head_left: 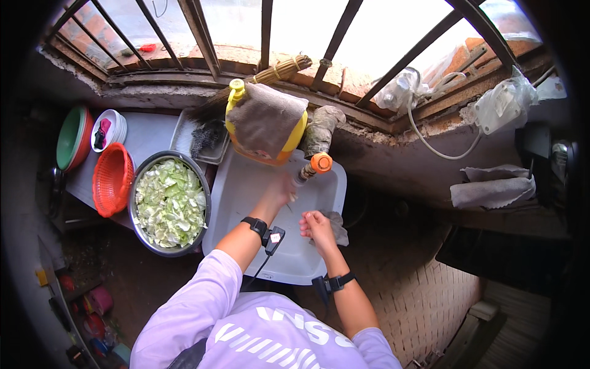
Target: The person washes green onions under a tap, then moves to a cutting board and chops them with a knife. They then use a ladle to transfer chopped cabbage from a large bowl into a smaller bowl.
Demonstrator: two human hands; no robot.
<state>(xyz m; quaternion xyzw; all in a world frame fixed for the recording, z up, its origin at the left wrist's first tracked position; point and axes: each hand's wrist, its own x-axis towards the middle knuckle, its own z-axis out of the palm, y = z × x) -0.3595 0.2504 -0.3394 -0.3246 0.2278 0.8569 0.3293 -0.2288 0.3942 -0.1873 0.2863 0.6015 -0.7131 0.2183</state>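
Note:
Below the tap [321, 162] with the orange handle, my left hand [284, 189] is over the pale sink [243, 216]. Its fingers are blurred and partly hidden near the spout, so I cannot tell whether they hold anything. My right hand [316, 229] is over the sink's right side, its fingers curled in and nothing visible in them. Just beyond it, a grey cloth [337, 229] hangs over the sink's right rim. To the left stands a metal bowl [205, 229] full of chopped pale-green leaves [171, 203].
Behind the sink stands a yellow jug [297, 136] draped with a brown cloth [270, 117]. A red plastic basket [112, 179], white bowls [115, 126], a green basin [70, 136] and a clear tray [184, 132] are on the left. A loose white cable [424, 138] hangs under the barred window.

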